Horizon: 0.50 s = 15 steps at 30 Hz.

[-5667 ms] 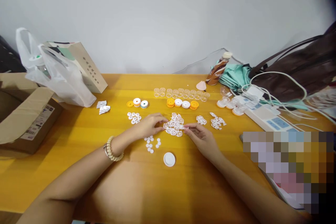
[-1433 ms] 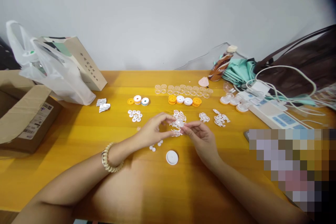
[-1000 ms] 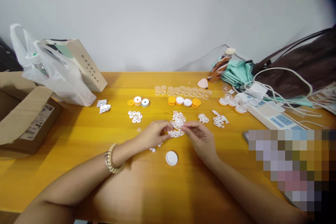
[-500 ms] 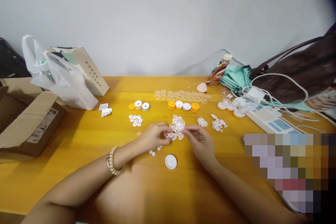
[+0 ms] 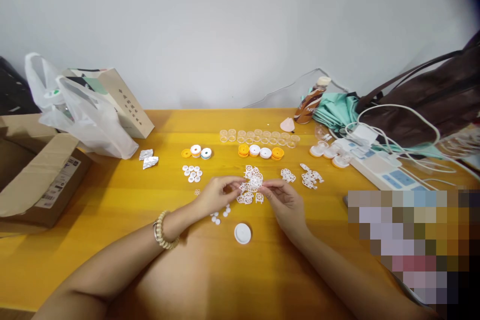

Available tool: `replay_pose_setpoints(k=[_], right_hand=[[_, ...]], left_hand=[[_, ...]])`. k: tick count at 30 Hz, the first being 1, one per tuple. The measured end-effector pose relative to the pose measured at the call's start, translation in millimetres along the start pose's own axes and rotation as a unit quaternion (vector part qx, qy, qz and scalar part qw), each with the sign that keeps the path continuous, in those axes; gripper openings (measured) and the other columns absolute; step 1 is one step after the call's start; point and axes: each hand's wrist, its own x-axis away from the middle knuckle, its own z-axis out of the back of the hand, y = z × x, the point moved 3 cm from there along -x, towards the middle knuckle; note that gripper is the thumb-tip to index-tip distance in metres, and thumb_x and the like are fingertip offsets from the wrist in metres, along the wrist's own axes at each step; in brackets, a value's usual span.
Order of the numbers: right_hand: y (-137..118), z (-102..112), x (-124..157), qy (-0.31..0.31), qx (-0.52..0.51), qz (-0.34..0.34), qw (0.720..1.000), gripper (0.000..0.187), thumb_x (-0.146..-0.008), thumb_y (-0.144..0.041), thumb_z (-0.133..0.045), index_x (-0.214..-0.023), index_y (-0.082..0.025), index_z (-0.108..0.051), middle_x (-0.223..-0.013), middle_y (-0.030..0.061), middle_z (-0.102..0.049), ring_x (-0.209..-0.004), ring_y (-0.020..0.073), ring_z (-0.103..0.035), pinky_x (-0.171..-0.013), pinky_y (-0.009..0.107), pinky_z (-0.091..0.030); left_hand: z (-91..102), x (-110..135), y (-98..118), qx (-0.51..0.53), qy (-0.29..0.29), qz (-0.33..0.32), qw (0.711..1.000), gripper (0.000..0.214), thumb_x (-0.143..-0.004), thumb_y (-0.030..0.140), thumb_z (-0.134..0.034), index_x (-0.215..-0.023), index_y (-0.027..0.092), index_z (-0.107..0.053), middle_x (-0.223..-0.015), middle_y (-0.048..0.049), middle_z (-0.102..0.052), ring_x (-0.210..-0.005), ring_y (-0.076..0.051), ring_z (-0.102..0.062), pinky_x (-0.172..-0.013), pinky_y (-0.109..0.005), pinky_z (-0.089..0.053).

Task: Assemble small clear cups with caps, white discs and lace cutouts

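My left hand (image 5: 220, 194) and my right hand (image 5: 287, 205) face each other over a small pile of white openwork plastic pieces (image 5: 246, 198). Between their fingertips is one whiter openwork piece (image 5: 256, 181), with my right thumb and forefinger closed on its right edge. My left thumb and forefinger are bent at its left side; their exact contact is hard to make out. Closer to me lies a white round plastic disc (image 5: 242, 233). Several small white discs (image 5: 215, 219) lie beside and below my left hand.
Behind the pile stand orange and white round parts (image 5: 265, 152) and a row of clear cups (image 5: 265, 137). More openwork pieces (image 5: 310, 178) lie to the right, near a power strip (image 5: 386, 172). At left are a cardboard box (image 5: 56, 185) and plastic bag (image 5: 86, 125).
Both hands have stayed at the pile, the left fingers drawing slightly apart. The whiter piece shows more clearly between them, and a few pile pieces have shifted. The view has moved slightly.
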Motion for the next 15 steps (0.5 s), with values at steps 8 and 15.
replay_pose_setpoints(k=[8, 15], right_hand=[[6.2, -0.9, 1.7, 0.001, -0.029, -0.009, 1.000, 0.018, -0.070, -0.027, -0.069, -0.085, -0.024, -0.059, -0.080, 0.0016, -0.062, -0.079, 0.0155, -0.059, -0.074, 0.031, -0.051], [0.6, -6.1, 6.1, -0.019, -0.056, -0.004, 0.998, 0.029, -0.070, -0.026, -0.069, -0.095, -0.026, -0.054, -0.074, -0.0014, -0.056, -0.071, 0.0133, -0.057, -0.071, 0.029, -0.051]], left_hand=[[12.0, -2.6, 12.3, 0.188, -0.024, 0.029, 0.981, 0.025, -0.080, 0.023, -0.058, -0.103, 0.015, -0.061, -0.088, -0.0040, -0.065, -0.077, -0.011, -0.059, -0.077, -0.026, -0.047], [19.4, -1.7, 18.9, 0.300, -0.005, 0.035, 0.953, 0.027, -0.071, 0.021, -0.068, -0.095, 0.014, -0.057, -0.081, -0.0022, -0.065, -0.074, -0.011, -0.064, -0.071, -0.023, -0.051]])
